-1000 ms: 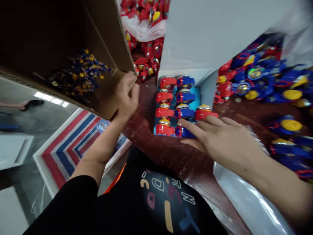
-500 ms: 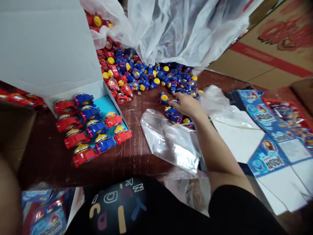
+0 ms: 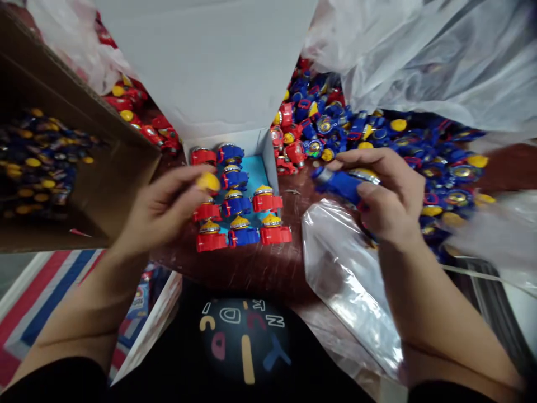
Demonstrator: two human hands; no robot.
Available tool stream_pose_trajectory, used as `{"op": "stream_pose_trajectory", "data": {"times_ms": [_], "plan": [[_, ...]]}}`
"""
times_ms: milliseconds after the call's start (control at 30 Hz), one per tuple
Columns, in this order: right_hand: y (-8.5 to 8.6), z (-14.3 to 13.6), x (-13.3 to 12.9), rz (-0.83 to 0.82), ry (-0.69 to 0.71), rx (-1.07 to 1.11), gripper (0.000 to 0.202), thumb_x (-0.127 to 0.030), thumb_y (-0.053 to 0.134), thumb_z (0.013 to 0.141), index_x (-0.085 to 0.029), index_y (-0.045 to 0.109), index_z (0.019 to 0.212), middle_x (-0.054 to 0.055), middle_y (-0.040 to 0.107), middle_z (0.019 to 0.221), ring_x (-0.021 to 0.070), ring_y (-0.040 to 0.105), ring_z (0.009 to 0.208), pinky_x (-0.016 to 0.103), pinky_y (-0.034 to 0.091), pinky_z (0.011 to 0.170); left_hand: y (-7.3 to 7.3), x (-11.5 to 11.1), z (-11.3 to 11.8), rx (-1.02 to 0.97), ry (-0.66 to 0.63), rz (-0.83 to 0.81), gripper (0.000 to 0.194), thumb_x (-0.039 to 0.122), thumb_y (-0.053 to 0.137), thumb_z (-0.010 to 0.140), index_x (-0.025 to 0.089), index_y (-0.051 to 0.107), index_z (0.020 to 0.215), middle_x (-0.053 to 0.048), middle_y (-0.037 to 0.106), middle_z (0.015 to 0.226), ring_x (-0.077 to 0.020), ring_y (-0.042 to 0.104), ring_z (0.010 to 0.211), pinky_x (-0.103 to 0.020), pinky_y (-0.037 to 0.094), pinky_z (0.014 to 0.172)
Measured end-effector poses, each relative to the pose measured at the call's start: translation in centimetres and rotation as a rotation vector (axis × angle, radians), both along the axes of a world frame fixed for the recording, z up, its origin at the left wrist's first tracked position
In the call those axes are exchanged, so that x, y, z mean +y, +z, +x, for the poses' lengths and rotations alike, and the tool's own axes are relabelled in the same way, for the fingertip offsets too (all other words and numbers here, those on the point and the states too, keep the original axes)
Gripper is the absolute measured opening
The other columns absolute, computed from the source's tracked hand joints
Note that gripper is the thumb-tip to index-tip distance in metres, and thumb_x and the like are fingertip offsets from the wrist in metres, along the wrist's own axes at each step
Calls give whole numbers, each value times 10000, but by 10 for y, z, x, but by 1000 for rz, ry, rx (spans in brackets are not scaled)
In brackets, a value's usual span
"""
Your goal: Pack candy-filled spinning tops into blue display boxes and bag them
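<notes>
My left hand (image 3: 157,210) pinches a small round yellow cap (image 3: 208,182) above the left column of an open white display box (image 3: 272,154). In the box stand rows of toy watches, red (image 3: 211,240) and blue (image 3: 243,236), on a light blue base. Front ones wear yellow tops; those at the back show silver domes. My right hand (image 3: 392,193) is closed around a blue toy watch (image 3: 342,184), blurred by motion, to the right of the box. Below that hand lies a clear plastic bag (image 3: 348,280).
At left, a brown carton (image 3: 126,196) holds many small blue and yellow pieces. A pile of blue and red toy watches (image 3: 457,173) spreads behind and right of my right hand, under translucent plastic sheeting (image 3: 419,67). The box's tall white lid (image 3: 210,61) stands up behind it.
My view has turned left. My right hand has come away from the pile with a blue toy watch. My left hand has come over the box with a yellow cap.
</notes>
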State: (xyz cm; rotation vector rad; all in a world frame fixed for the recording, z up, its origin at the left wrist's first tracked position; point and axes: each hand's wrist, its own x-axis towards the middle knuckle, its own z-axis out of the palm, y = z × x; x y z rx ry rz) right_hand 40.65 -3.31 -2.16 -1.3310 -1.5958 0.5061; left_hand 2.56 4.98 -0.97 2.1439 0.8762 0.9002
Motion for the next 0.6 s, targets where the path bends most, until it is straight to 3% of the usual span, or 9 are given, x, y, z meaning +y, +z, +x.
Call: {"op": "stream_pose_trajectory", "data": {"times_ms": [133, 233, 367, 500, 600], "plan": [[35, -72, 9, 201, 286, 41, 237, -294, 490, 947, -253, 724, 942, 75, 761, 928, 262, 738, 881, 435, 589, 821, 15, -18, 44, 19, -276, -281, 314, 406, 658, 1079, 225, 761, 1314, -45, 820, 1095, -171, 764, 891, -268, 653, 773], [45, -84, 19, 204, 372, -29, 237, -284, 473, 937, -237, 704, 915, 76, 747, 903, 255, 732, 843, 422, 587, 783, 16, -17, 49, 4, -316, -280, 303, 400, 635, 1089, 213, 758, 1293, -51, 815, 1078, -174, 766, 897, -259, 645, 771], [50, -82, 19, 123, 476, -98, 214, -234, 494, 885, -226, 705, 918, 69, 753, 912, 240, 727, 851, 402, 578, 777, 11, -14, 41, 79, -331, 74, 267, 318, 635, 1087, 185, 728, 1298, -69, 776, 1054, -174, 739, 922, -268, 624, 824], [37, -90, 29, -200, 278, 247, 226, -253, 459, 866, -216, 668, 788, 77, 731, 821, 222, 675, 745, 373, 541, 669, -7, -2, 39, 73, -222, 648, 415, 258, 685, 1053, 243, 648, 1466, -76, 765, 1105, -195, 716, 895, -323, 611, 800], [27, -89, 38, -435, 240, 390, 322, -389, 366, 987, -216, 614, 878, 100, 732, 860, 217, 675, 681, 364, 561, 589, -18, 12, 39, 88, -161, 768, 493, 239, 667, 1055, 367, 613, 1528, -36, 769, 1128, -201, 712, 879, -360, 610, 805]]}}
